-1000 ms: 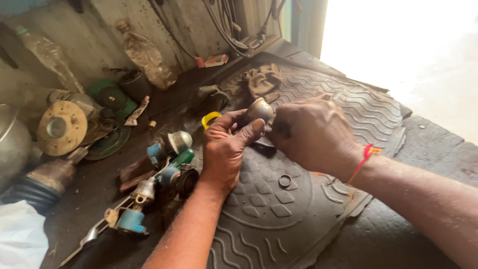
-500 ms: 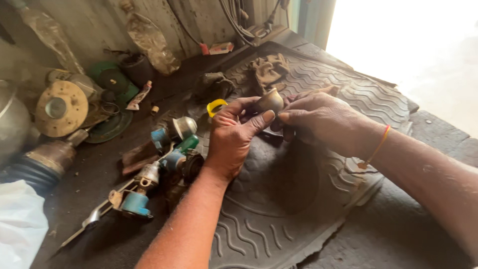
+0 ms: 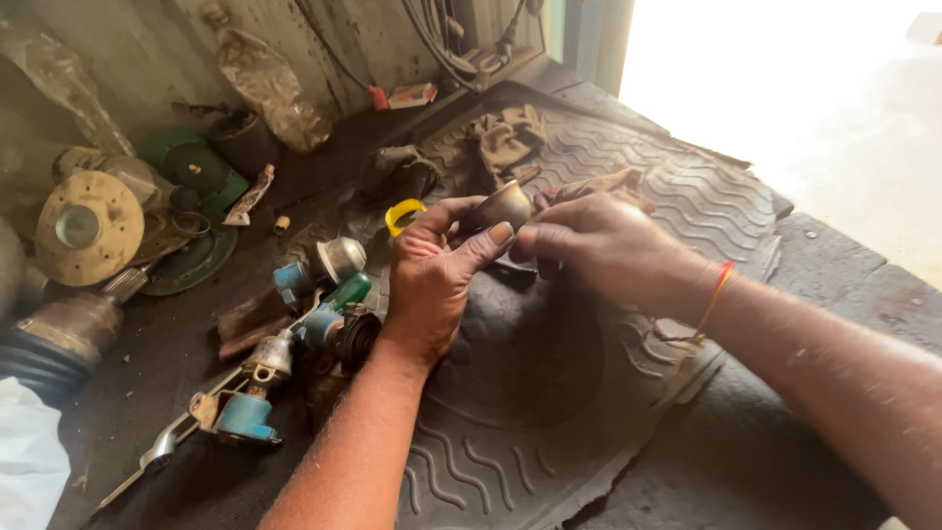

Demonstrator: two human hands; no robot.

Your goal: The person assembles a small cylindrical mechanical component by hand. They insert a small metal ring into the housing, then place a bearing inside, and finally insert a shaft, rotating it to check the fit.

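Since a moment ago both hands have drifted slightly right. The left hand [image 3: 437, 280] pinches a small brass-coloured cup [image 3: 500, 206] at twelve o'clock of its thumb; the right hand [image 3: 599, 245] closes against it. Below lies a ribbed rubber mat [image 3: 549, 432]; a red-and-white tube [image 3: 402, 95] sits at eleven o'clock.

Both forearms in from the bottom edge, meeting mid-frame. Left hand [image 3: 437, 285] back-up, wrist straight, fingers [image 3: 444, 211] curled, thumb pressed forward toward the right hand [image 3: 599, 245]. Right hand knuckles-up, fingers bent inward, tips hidden against the left thumb. Red-orange thread band [image 3: 714, 294] on the right wrist.
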